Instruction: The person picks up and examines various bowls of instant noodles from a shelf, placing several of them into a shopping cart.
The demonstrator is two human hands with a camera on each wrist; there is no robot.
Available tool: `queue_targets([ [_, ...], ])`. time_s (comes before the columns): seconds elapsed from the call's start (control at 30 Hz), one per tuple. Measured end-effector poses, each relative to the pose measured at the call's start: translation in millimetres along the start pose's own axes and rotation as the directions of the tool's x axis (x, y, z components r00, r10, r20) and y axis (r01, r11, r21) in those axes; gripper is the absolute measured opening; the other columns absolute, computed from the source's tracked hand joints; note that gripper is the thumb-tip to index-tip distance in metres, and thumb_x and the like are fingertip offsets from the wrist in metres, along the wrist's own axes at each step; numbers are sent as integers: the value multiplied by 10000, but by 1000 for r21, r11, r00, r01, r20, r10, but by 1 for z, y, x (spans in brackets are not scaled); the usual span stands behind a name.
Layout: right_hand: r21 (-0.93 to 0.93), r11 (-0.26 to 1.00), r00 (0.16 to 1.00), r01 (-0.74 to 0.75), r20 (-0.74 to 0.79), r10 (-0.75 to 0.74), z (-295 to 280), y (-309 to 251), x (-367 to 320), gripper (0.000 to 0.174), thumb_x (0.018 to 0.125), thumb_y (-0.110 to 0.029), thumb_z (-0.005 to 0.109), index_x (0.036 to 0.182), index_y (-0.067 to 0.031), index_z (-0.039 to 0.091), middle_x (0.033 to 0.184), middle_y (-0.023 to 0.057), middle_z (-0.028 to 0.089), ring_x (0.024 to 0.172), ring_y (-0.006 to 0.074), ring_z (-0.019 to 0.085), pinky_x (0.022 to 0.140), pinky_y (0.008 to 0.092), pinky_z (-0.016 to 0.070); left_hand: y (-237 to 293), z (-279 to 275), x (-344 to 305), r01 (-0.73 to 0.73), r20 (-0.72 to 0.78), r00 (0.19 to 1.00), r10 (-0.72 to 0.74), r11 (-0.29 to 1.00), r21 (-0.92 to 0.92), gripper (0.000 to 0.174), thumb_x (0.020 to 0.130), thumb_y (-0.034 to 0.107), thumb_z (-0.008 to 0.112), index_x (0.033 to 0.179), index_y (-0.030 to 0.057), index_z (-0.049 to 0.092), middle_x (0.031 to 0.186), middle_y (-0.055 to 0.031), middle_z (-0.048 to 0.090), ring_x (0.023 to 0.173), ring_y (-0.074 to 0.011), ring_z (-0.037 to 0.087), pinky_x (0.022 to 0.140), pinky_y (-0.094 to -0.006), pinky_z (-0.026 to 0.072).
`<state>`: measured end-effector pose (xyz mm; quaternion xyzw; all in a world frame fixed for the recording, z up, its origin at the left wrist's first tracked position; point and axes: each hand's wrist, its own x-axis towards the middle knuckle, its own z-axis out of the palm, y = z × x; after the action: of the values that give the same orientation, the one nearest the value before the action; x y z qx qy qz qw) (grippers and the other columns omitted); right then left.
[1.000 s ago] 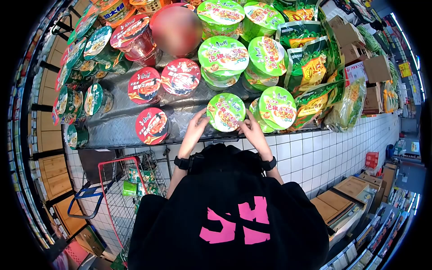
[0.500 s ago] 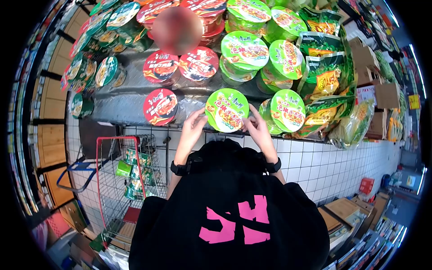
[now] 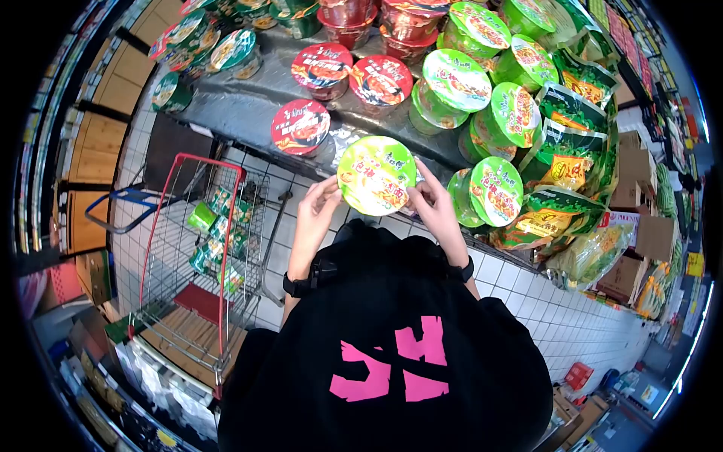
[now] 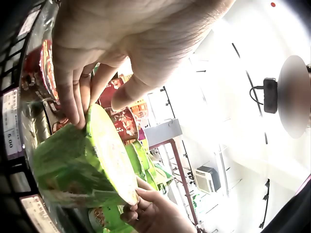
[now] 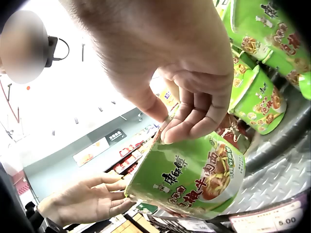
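Note:
A green instant noodle bucket (image 3: 376, 175) with a printed round lid is held between both hands at the display's front edge. My left hand (image 3: 316, 218) grips its rim from the left, fingers against the side wall and thumb near the lid in the left wrist view. On the opposite side, my right hand (image 3: 437, 207) pinches the rim between thumb and fingers, as the right wrist view shows at the bucket's wall (image 5: 189, 174). Beside the right hand stands another green bucket (image 3: 495, 191); a red noodle bucket (image 3: 301, 127) sits beyond the left hand.
Stacked green buckets (image 3: 456, 80) and green bags (image 3: 568, 166) fill the display's right side. Dark green buckets (image 3: 235, 53) stand at the far left. A wire shopping cart (image 3: 199, 248) with several packs in it is at lower left. Price tags (image 5: 269, 218) line the front edge.
The held bucket has come back from the display toward my body, over its front edge. The view has turned, so the display slants and more of the cart shows. Both hands keep their grip.

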<state>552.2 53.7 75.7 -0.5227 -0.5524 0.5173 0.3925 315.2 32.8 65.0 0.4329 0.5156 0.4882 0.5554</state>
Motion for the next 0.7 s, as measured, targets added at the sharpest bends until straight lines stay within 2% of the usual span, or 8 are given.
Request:
queue_targets([
  [0.1,48,998,997,-31,79,27,7,-9,-3,528,879,-40,553,1378,-22,381,678,13,536,630,55,515,605,225,457,2,-4,-18,33,-82,996,-31,999,15,320,914,68,546,1208,-56,536,1037,-65,531,939,-131,579,835,-258,482],
  [0.13,52,998,993,-42,110,36,11,-9,-3,529,887,-8,543,1385,-1,363,691,-5,520,639,48,497,615,200,417,0,-6,-23,4,-103,995,-2,1000,18,310,919,77,541,1202,-49,545,1026,-60,533,931,-130,585,824,-255,483],
  [0.3,74,996,972,-47,233,29,20,9,-4,526,890,-8,531,1387,1,358,696,7,524,635,61,499,614,209,422,-5,-15,-53,35,-189,982,-25,998,48,285,924,88,538,1174,-45,566,1013,-59,537,903,-131,596,807,-255,488],
  [0.37,85,996,970,-42,244,20,25,12,-8,501,887,-34,534,1367,-5,391,687,13,535,626,61,516,599,223,448,-8,-16,-67,47,-244,969,-37,998,34,277,926,91,536,1164,-46,571,1009,-59,541,887,-132,601,802,-257,489],
  [0.6,53,998,910,-28,415,4,50,16,-14,476,893,-19,529,1354,-8,412,686,15,535,625,62,518,601,218,447,-25,-21,-120,90,-428,902,-53,994,66,262,921,96,541,1124,-66,579,963,-72,598,839,-130,615,769,-251,484],
  [0.7,40,999,883,-33,470,10,62,19,-17,466,893,-19,528,1347,-10,423,702,23,558,616,60,516,600,215,444,-32,-25,-138,71,-481,876,-28,995,72,296,932,147,544,1144,-57,575,957,-70,625,835,-129,606,787,-262,489],
])
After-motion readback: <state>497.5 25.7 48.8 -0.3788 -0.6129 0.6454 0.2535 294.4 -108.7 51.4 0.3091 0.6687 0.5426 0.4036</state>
